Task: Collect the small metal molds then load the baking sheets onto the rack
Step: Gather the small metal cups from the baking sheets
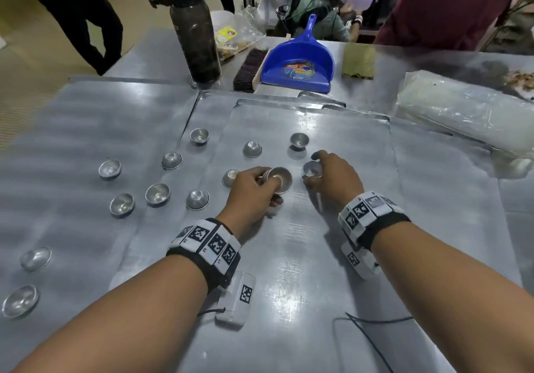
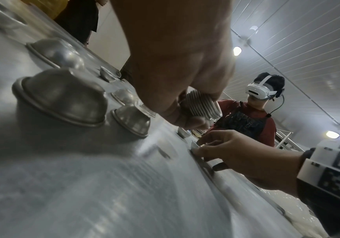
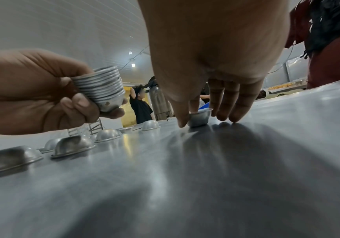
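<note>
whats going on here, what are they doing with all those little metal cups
A person is gathering small metal molds off baking sheets. Their left hand grips a nested stack of molds, while the right hand pinches one upright mold on the sheet. About a dozen loose molds remain, mostly to the left.

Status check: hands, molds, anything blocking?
Left hand grips nested mold stack. Right hand pinching upright mold on baking sheet. Many loose molds left; nothing blocking.
</note>
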The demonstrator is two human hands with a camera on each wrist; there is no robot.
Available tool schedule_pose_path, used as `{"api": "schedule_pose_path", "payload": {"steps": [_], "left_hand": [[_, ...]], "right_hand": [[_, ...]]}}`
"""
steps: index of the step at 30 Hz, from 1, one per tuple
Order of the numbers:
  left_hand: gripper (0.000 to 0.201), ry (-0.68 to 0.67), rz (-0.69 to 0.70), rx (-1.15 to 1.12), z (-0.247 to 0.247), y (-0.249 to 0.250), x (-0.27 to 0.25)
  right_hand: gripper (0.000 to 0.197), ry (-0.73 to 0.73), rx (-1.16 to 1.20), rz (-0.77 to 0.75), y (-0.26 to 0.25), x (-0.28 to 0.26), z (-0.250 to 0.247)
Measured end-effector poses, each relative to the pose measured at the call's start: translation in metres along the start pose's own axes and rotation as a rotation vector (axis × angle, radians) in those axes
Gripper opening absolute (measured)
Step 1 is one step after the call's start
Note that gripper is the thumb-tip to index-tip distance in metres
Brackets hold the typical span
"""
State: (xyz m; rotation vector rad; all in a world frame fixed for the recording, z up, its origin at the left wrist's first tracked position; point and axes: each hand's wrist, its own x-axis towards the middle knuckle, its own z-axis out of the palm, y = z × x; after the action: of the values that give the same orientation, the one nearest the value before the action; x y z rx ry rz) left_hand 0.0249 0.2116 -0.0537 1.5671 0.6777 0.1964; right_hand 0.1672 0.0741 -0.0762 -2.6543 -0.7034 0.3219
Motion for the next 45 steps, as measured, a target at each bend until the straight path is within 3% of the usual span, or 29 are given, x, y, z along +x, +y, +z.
{"api": "schedule_pose_path", "payload": {"steps": [2,6,13,21,25,32,35,37,45], "left_hand": [[0.008,-0.009,0.009,0.011,-0.001,0.002,-0.004],[0.010,-0.018,0.020,0.045,-0.005,0.004,-0.010],[0.017,0.003,-0.045,0.008,-0.012,0.000,-0.013],[0.028,-0.012,-0.145,-0.191,-0.011,0.009,-0.012],[0.030,-0.019,-0.174,-0.353,-0.006,0.015,-0.009],[0.022,-0.004,-0.132,-0.311,-0.010,0.019,0.001],[0.018,0.019,-0.111,-0.257,-0.015,0.017,0.012],[0.014,0.058,-0.098,-0.185,-0.019,0.016,0.020],[0.011,0.127,-0.084,-0.049,-0.028,0.008,0.038]], "right_hand": [[0.059,-0.041,0.001,0.029,0.002,-0.009,0.000],[0.051,-0.036,0.025,0.048,0.001,-0.033,0.000],[0.052,0.116,0.278,-0.053,-0.019,-0.078,-0.007],[0.048,0.202,0.400,-0.168,-0.050,-0.097,-0.017],[0.050,0.153,0.367,-0.188,-0.057,-0.087,-0.010],[0.069,0.029,0.380,-0.189,-0.057,-0.067,-0.011],[0.053,0.029,0.394,-0.131,-0.043,-0.050,-0.016],[0.046,0.072,0.281,-0.059,-0.031,-0.027,-0.016],[0.039,-0.029,-0.071,-0.027,-0.016,0.054,-0.002]]}}
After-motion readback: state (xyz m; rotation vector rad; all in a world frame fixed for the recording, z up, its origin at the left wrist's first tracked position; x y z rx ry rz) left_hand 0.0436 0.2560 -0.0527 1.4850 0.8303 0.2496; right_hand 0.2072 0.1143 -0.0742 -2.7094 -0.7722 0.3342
